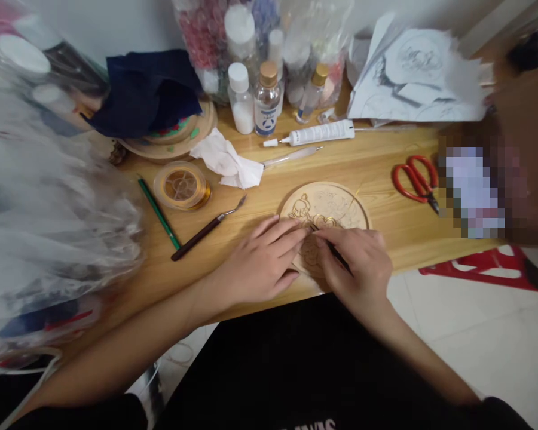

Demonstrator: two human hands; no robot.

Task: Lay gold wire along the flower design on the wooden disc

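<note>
Left hand (269,260) is laid nearly flat, fingers extended rightward over the disc (329,203), nothing gripped. Disc is placed near the table's (381,155) front edge, under both hands; pale, round, rimmed, gold-outlined. Dark tool (337,253) is slanted, long axis upper-left to lower-right, tip directed up-left at disc. It is pinched by curled right hand (361,263).

At nine o'clock, the crinkled clear plastic bag (67,197) is blurred and cut off. The left grip (269,257) and right grip (363,263) cover the eight and four o'clock sides of the round pale wooden board (318,192); the right one partly hides the slim dark tool (338,255). White lettering (311,426) on the black cloth shirt (296,358) is cropped at six.
</note>
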